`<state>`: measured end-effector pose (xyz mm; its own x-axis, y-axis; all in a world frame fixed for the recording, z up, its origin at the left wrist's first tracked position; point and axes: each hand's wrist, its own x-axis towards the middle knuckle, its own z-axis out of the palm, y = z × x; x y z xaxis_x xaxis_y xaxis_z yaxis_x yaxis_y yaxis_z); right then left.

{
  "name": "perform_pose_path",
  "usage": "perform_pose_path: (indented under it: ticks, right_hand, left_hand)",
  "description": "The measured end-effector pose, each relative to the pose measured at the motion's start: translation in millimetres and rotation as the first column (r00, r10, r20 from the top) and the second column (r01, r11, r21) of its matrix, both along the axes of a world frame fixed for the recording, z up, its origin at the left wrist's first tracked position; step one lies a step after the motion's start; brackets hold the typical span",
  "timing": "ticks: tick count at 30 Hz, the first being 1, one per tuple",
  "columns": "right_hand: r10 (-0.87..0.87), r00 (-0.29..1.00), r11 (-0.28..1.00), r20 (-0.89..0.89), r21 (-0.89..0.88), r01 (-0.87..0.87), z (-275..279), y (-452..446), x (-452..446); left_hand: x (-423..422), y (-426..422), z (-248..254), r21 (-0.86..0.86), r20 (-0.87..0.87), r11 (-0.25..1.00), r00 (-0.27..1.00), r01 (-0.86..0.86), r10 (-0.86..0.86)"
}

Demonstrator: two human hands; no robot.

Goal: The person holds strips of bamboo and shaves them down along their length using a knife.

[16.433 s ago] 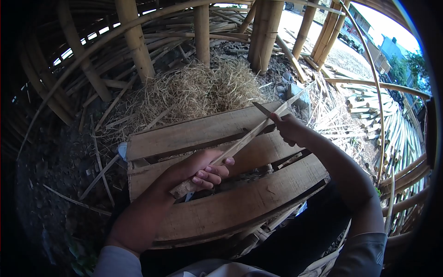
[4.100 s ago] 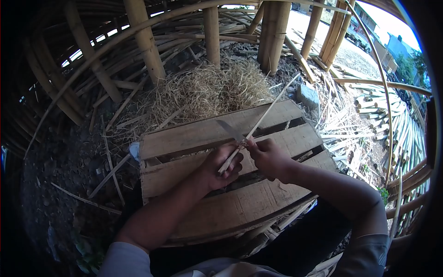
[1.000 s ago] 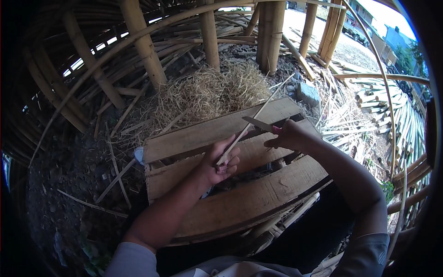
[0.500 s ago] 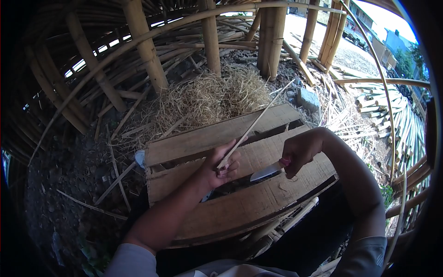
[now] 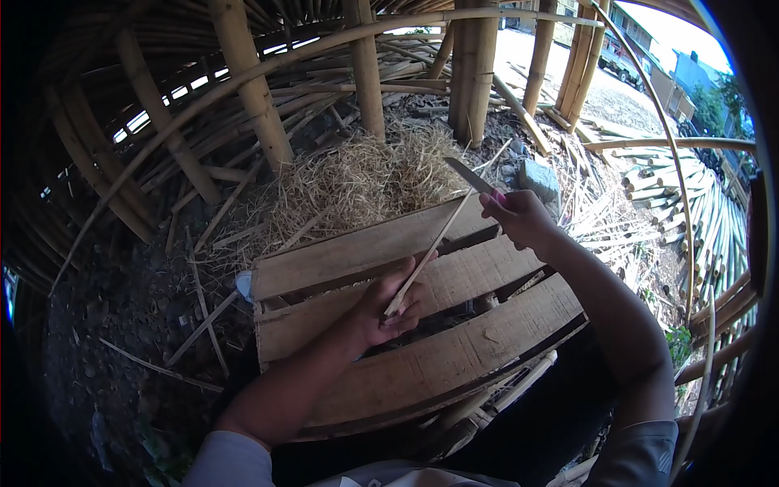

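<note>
My left hand (image 5: 393, 304) is closed around the lower end of a thin bamboo strip (image 5: 442, 231), above the slatted wooden table (image 5: 365, 380). The strip slants up and to the right, past the table's far edge. In my right hand (image 5: 523, 219), also closed, is the pink handle of a knife (image 5: 469, 174). Its blade points up and to the left, near the upper part of the strip. Whether the blade touches the strip I cannot tell.
A heap of dry shavings (image 5: 365, 174) lies beyond the table, with upright bamboo posts (image 5: 473, 73) behind it. A grey block (image 5: 538, 180) sits at the far right corner. Cut bamboo poles (image 5: 690, 203) are stacked on the right.
My right hand has moved up and away with the knife, from low over the table to the strip's upper part. My left hand has kept its hold on the strip.
</note>
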<state>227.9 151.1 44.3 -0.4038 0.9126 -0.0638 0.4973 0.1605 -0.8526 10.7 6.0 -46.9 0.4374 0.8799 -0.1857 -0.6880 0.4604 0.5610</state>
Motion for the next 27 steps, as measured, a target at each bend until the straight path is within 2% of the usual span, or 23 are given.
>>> perform_pose_path:
  ticks: [2,3,5,6,9,10,12,13,14,15,17,18,19,21,22,23,25,26,27]
  right_hand:
    - [-0.093,0.968,0.991,0.234,-0.073,0.113,0,4,2]
    - [-0.096,0.968,0.991,0.231,-0.072,0.116,-3,5,2]
    - [-0.068,0.968,0.978,0.241,-0.176,0.112,-11,7,2]
    - [-0.022,0.986,0.97,0.166,-0.236,0.062,-13,6,0]
    - [-0.075,0.994,0.977,0.085,-0.194,0.09,-30,3,-2]
    - [-0.063,0.998,0.968,0.009,-0.242,0.063,-35,2,-2]
    - [-0.096,0.994,0.974,0.048,-0.201,0.104,-37,-9,-7]
    - [-0.128,0.988,0.977,0.086,-0.158,0.14,-34,-19,-13]
    - [-0.216,0.971,0.961,0.104,-0.155,0.23,-30,-29,-20]
    - [-0.214,0.971,0.961,0.105,-0.157,0.228,-31,-36,-24]
    - [-0.201,0.968,0.98,0.149,0.046,0.196,-36,-48,-28]
    - [-0.164,0.971,0.986,0.175,0.067,0.154,-41,-52,-30]
    - [-0.166,0.97,0.985,0.175,0.066,0.157,-44,-57,-30]
    - [-0.044,0.98,0.999,0.192,0.015,0.042,-46,-68,-31]
    - [-0.042,0.996,0.999,0.084,-0.009,0.043,-52,-71,-33]
    - [-0.042,0.995,0.999,0.085,-0.011,0.043,-50,-70,-32]
    - [0.084,0.918,0.995,0.388,0.014,-0.097,-35,-65,-33]
    - [0.085,0.916,0.995,0.391,0.011,-0.096,-32,-60,-32]
    - [0.034,0.951,0.989,0.308,0.128,-0.076,-30,-52,-29]
  left_hand:
    - [6,-4,8,-0.009,0.03,1.0,0.999,0.015,-0.014]
    - [8,-5,11,-0.02,0.057,0.999,0.998,0.026,-0.025]
    - [10,-6,8,0.021,0.075,0.997,0.994,0.076,-0.077]
    - [11,-5,8,0.063,0.094,0.991,0.987,0.122,-0.127]
    - [6,-5,9,0.06,0.123,0.983,0.976,0.175,-0.181]
    - [3,-4,11,0.059,0.123,0.982,0.975,0.177,-0.183]
    - [-2,-3,14,0.047,-0.077,0.984,0.982,0.174,-0.17]
    - [-2,-2,17,0.046,-0.076,0.984,0.983,0.172,-0.169]
    - [-1,-1,21,0.045,-0.203,0.983,0.965,0.179,-0.167]
    - [2,-2,25,0.044,-0.326,0.981,0.931,0.187,-0.162]
    - [10,-6,33,0.009,-0.311,0.992,0.943,0.127,-0.118]
    - [14,-7,35,-0.023,-0.299,0.997,0.951,0.07,-0.074]
    - [13,-7,33,-0.024,-0.298,0.997,0.951,0.073,-0.077]
    - [9,-7,30,-0.057,-0.468,0.991,0.874,0.121,-0.133]
    - [8,-8,28,-0.076,-0.545,0.987,0.823,0.14,-0.159]
    - [9,-9,26,-0.078,-0.544,0.987,0.824,0.14,-0.159]
    - [12,-11,22,-0.092,-0.291,0.978,0.934,0.188,-0.207]
    - [11,-9,19,-0.094,-0.287,0.978,0.935,0.189,-0.208]
    - [10,-6,16,-0.157,-0.2,0.974,0.961,0.164,-0.194]
